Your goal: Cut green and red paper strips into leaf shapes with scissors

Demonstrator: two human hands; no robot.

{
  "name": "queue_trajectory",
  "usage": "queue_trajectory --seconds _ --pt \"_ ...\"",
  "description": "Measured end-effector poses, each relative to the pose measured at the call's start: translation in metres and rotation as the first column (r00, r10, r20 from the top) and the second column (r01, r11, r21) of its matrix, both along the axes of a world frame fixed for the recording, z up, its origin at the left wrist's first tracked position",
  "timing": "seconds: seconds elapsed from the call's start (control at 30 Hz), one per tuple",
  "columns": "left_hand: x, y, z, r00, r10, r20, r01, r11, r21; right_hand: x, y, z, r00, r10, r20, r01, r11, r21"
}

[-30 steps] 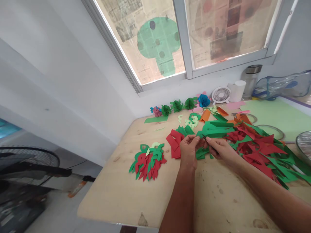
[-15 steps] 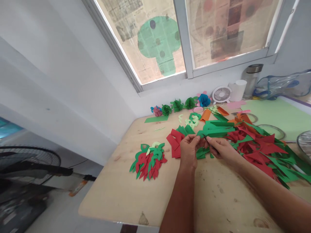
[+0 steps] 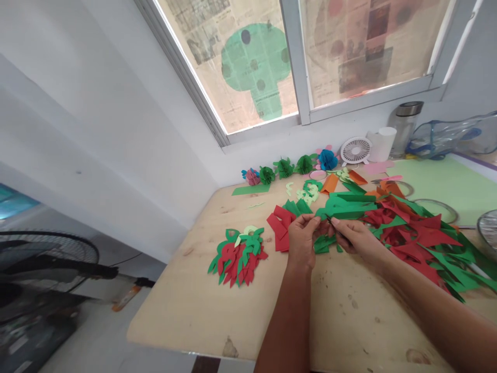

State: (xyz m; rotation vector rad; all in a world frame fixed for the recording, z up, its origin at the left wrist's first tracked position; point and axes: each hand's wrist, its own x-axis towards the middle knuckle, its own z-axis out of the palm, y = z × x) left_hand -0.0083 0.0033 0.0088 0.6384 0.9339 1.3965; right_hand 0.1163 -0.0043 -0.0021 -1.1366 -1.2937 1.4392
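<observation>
Above the wooden table my left hand (image 3: pixel 303 234) pinches a small piece of green paper (image 3: pixel 321 213) between thumb and fingers. My right hand (image 3: pixel 352 236) is closed around dark scissors (image 3: pixel 330 221), mostly hidden by the fingers. Their tips meet the edge of the green paper. Folded red paper (image 3: pixel 280 227) lies just left of my left hand. Behind both hands are green paper strips (image 3: pixel 347 205). A pile of cut red and green leaf-like shapes (image 3: pixel 238 256) rests farther left.
Red and green scraps (image 3: pixel 423 233) heap up on the right of the table (image 3: pixel 186 305). Paper flowers (image 3: pixel 284 167), a small white fan (image 3: pixel 356 150) and a glass bottle (image 3: pixel 404 124) stand along the wall. A large black fan (image 3: pixel 46 254) is on the floor at left.
The hands hold nearly the same pose around the green paper. The scissors have shifted slightly at its edge, and the whole view has moved a little.
</observation>
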Motion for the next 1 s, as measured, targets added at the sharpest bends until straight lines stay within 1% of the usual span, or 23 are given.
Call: queue_trajectory --seconds 0.23,0.63,0.87,1.0 --pt "-0.0010 0.0000 -0.0001 1.000 0.001 -0.005 -0.001 1.000 -0.008 -0.0006 -0.0006 -0.0004 1.000 -0.002 -0.011 0.002 1.000 -0.004" --pt "-0.0033 0.0010 0.0002 1.000 -0.016 -0.021 0.016 1.000 0.000 -0.0002 0.0000 0.0019 1.000 -0.015 0.016 0.015 1.000 0.005" --pt "-0.0059 0.0007 0.0025 0.998 -0.027 -0.061 0.028 1.000 0.013 -0.0003 0.0003 -0.0015 1.000 -0.016 -0.009 0.016 1.000 0.004" --pt "-0.0066 0.0002 0.0036 0.997 -0.038 -0.070 0.039 0.999 0.013 0.0014 0.0023 -0.0045 1.000 0.007 0.000 -0.007 1.000 0.021"
